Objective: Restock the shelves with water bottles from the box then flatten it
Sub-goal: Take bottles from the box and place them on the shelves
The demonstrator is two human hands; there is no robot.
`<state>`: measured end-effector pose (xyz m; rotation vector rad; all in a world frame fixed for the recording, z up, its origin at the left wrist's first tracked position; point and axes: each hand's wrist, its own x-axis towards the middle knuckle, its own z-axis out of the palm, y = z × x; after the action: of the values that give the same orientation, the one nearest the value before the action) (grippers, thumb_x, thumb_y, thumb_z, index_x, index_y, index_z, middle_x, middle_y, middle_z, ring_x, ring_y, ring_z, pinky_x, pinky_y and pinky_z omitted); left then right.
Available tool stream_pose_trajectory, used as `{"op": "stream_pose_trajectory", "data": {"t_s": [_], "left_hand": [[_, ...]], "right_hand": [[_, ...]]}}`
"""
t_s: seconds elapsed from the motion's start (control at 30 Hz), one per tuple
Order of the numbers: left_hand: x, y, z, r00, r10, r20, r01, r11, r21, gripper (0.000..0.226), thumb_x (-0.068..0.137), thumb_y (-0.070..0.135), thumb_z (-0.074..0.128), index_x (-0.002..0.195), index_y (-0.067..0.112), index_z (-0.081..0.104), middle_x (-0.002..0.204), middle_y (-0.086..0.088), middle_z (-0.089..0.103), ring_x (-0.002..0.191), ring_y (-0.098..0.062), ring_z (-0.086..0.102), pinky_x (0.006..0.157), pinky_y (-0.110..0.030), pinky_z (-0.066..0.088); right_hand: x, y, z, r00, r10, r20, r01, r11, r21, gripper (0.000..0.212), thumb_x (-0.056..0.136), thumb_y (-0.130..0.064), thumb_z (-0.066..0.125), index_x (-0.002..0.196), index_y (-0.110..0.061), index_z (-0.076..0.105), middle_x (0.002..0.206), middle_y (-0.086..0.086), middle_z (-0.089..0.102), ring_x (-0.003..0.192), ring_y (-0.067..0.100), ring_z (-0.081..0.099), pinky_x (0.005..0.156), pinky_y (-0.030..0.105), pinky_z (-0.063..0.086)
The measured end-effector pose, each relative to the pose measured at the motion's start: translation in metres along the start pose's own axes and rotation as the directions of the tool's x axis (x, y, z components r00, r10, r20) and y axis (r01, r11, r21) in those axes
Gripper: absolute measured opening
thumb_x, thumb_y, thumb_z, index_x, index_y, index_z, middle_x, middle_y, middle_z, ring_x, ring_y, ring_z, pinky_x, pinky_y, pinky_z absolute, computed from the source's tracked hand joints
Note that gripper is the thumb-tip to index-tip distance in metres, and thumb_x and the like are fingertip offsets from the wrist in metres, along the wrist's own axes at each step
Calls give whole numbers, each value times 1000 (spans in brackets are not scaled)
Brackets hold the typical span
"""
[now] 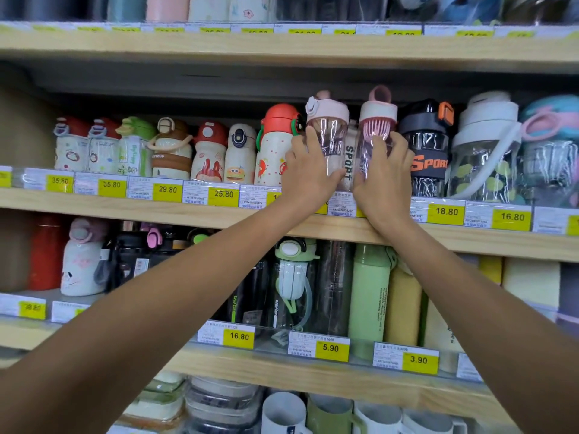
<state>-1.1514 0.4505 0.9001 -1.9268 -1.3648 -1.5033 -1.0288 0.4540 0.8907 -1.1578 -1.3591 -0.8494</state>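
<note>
Two-handed at light wooden shelf (pixel 156 211): grips clear plastic bottle with pale pink lid (pixel 332 136) in left hand (pixel 308 170), clear plastic bottle with pink strainer (pixel 376 126) in right hand (pixel 383 175), fingers curled round each; both upright on shelf, just beside each other.

Forearms bare; left grip (pixel 308 173), right grip (pixel 383 180) bare-fingered.

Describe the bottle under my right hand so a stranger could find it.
On the middle wooden shelf, find the black Sport bottle. Directly left of it stands the clear pink bottle that the right hand holds. Unlike the pale-lidded bottle on its left, it shows a pink ribbed strainer under its lid.
</note>
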Motion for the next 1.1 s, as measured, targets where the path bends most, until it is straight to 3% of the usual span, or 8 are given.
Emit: {"op": "stream_pose_trajectory", "data": {"t_s": [0.1, 0.23, 0.37, 0.57, 0.73, 0.9, 0.97, 1.1], "left_hand": [[-6, 0, -3, 998, -7, 60, 11, 997, -77, 89, 87, 33, 62, 149, 7, 4, 150, -15, 15, 134, -37, 25, 98, -45, 37], [-21, 6, -8, 999, -19, 29, 23, 991, -132, 84, 88, 23, 60, 149, 6, 5, 154, -15, 5, 138, -36, 17, 103, -43, 33], [-50, 20, -5, 998, -60, -33, 49, 965, -259, 75, 84, 12, 58, 146, 5, 17, 153, -15, 12, 140, -32, 14, 114, -35, 21], [-123, 54, 17, 995, 86, -42, -96, 857, -506, 45, 80, -2, 50, 124, 3, 45, 129, -13, 44, 121, -26, 41, 103, -28, 31], [-202, 107, 46, 973, 52, 227, 118, 729, -674, 35, 86, 5, 53, 121, 10, 50, 122, -5, 55, 103, -18, 58, 86, -28, 44], [-273, 183, 97, 833, 80, 548, 336, 715, -614, 34, 86, 6, 55, 120, 7, 54, 116, -5, 60, 94, -12, 61, 75, -19, 40], [-303, 217, 119, 741, 78, 667, 432, 705, -562, 31, 84, 7, 57, 116, 9, 57, 109, -6, 63, 81, -3, 60, 69, -19, 42], [-379, 308, 163, 544, 226, 808, 473, 713, -517, 31, 79, 20, 61, 108, 9, 60, 102, -7, 61, 95, -13, 57, 77, -22, 38]], "right_hand": [[-5, -1, -4, 1000, 22, 22, -24, 998, 58, 51, 88, -15, 58, 135, -6, 41, 143, 19, 31, 126, 37, 33, 99, 39, 35], [-12, 2, -15, 996, 42, 77, -57, 975, 214, 51, 87, -14, 59, 134, -6, 42, 142, 16, 31, 131, 31, 30, 100, 33, 33], [-28, 9, -34, 993, -23, 114, -12, 954, 299, 48, 82, -4, 56, 128, -1, 46, 132, 17, 40, 124, 30, 41, 100, 27, 31], [-82, 38, -85, 992, 55, 117, -93, 933, 347, 38, 86, -5, 46, 124, -4, 52, 119, 11, 55, 90, 17, 53, 84, 36, 47], [-171, 108, -147, 960, 170, 221, -230, 931, 282, 34, 86, -7, 45, 118, -5, 57, 108, 9, 63, 90, 25, 60, 79, 42, 52], [-263, 208, -240, 808, 392, 441, -476, 875, 95, 20, 90, -5, 52, 108, -5, 62, 92, 13, 67, 81, 21, 59, 72, 26, 47], [-297, 252, -276, 729, 475, 493, -542, 840, -8, 15, 90, -13, 54, 99, -6, 63, 86, 15, 66, 78, 21, 59, 71, 32, 47], [-365, 339, -355, 481, 658, 580, -693, 690, -207, 12, 89, -15, 55, 99, -14, 62, 90, 20, 67, 78, 28, 62, 74, 46, 50]]}}
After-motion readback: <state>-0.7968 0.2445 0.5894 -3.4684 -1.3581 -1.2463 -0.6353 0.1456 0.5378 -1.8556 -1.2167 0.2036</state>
